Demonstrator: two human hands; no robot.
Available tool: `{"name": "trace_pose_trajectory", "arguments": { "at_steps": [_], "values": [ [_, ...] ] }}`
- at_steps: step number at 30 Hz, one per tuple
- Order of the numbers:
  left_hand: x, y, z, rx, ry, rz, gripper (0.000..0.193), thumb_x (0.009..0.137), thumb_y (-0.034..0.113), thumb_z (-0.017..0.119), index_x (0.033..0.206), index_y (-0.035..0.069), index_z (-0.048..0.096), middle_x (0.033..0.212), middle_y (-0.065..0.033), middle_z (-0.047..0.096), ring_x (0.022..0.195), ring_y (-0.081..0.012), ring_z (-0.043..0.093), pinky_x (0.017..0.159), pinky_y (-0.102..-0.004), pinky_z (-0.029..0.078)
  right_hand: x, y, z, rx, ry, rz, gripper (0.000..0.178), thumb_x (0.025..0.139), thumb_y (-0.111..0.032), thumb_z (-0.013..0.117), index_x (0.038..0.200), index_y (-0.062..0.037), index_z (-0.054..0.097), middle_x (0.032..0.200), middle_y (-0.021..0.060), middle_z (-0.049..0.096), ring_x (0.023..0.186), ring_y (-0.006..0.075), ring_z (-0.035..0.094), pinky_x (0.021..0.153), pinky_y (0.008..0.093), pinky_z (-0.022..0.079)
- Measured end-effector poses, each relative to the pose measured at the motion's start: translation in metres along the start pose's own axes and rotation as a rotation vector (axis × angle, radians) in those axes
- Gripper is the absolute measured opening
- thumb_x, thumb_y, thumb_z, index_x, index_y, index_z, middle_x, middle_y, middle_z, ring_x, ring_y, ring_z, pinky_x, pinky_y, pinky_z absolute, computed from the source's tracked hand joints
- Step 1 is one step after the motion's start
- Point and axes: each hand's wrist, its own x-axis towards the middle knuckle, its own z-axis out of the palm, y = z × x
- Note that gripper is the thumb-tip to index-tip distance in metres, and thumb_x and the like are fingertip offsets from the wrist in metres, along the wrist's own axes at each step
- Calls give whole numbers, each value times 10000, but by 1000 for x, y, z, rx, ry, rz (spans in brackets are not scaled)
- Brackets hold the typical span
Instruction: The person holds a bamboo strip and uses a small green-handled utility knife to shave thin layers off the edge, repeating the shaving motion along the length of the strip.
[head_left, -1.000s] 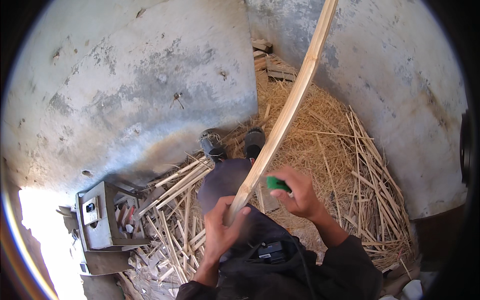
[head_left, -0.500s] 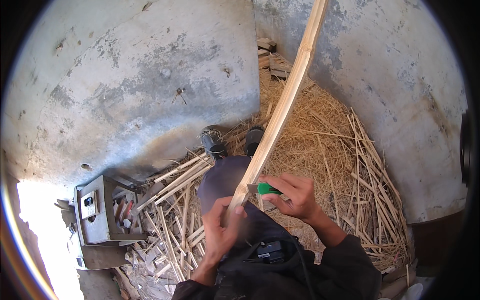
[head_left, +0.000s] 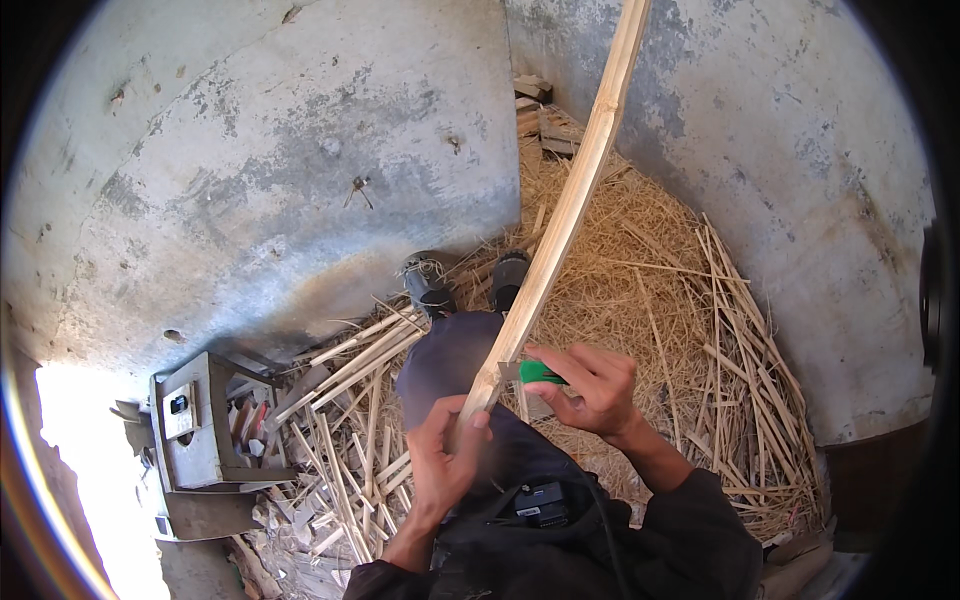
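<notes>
A long, pale strip that looks like split bamboo (head_left: 565,225) slants from my lap up to the top edge of the view, with a knot partway along. Its near end is gripped in my left hand (head_left: 446,455), thumb laid over the top. My right hand (head_left: 592,390) pinches a green-handled utility knife (head_left: 540,373). The knife's short metal blade meets the right edge of the strip, beside a joint just above my left hand. My fingers cover part of the knife handle, and my left palm hides the strip's lower end.
Straw-like shavings (head_left: 630,270) cover the floor ahead. Thin sticks lie heaped at right (head_left: 765,390) and at left (head_left: 350,470). A grey wooden box (head_left: 200,430) with things inside stands on the left. Weathered walls (head_left: 330,150) close in ahead and to the right.
The knife and my right hand have shifted very slightly to the right. My left hand keeps its hold, and the strip stays almost where it was.
</notes>
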Motion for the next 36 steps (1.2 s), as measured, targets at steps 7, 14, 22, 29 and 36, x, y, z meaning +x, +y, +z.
{"name": "trace_pose_trajectory", "arguments": {
  "at_steps": [7, 14, 22, 29, 36],
  "values": [
    [-2, -2, -2, 39, -3, 6, 219, 1067, 207, 649, 1094, -9, 642, 705, 5, 654, 511, -16, 501, 470, -201, 352, -3, 2, -1, -32, 19, -14, 405, 880, -419, 818, 1140, -108, 800, 656, -11, 584, 502, 150, 558, 461, 310, 432],
    [-8, -8, -3, 103, -16, 33, 199, 1057, 199, 664, 1053, 0, 656, 702, 9, 646, 535, -20, 509, 487, -214, 367, 0, 13, -3, -40, 92, 67, 371, 902, -376, 813, 1129, -82, 795, 673, 16, 614, 518, 171, 587, 471, 310, 446],
    [-20, -21, -13, 170, -7, -71, 129, 972, 128, 745, 1050, 31, 711, 641, -54, 651, 550, -76, 553, 533, -272, 434, 10, 35, -8, -29, 195, 132, 310, 891, -296, 829, 1104, -73, 790, 753, 63, 698, 565, 188, 653, 499, 313, 487],
    [-25, -33, -23, 253, 2, -9, 127, 948, 122, 760, 1034, 39, 717, 611, -54, 612, 529, -84, 529, 519, -276, 414, 14, 43, -8, -32, 222, 152, 297, 890, -291, 830, 1093, -77, 795, 753, 60, 694, 555, 183, 634, 494, 319, 467],
    [-37, -44, -34, 312, -6, 3, 149, 974, 154, 739, 1015, 16, 703, 637, -55, 648, 558, -111, 603, 548, -265, 456, 22, 58, -10, -28, 277, 160, 262, 922, -280, 805, 1087, -76, 799, 775, 63, 716, 577, 165, 654, 505, 311, 477]
  ]
}}
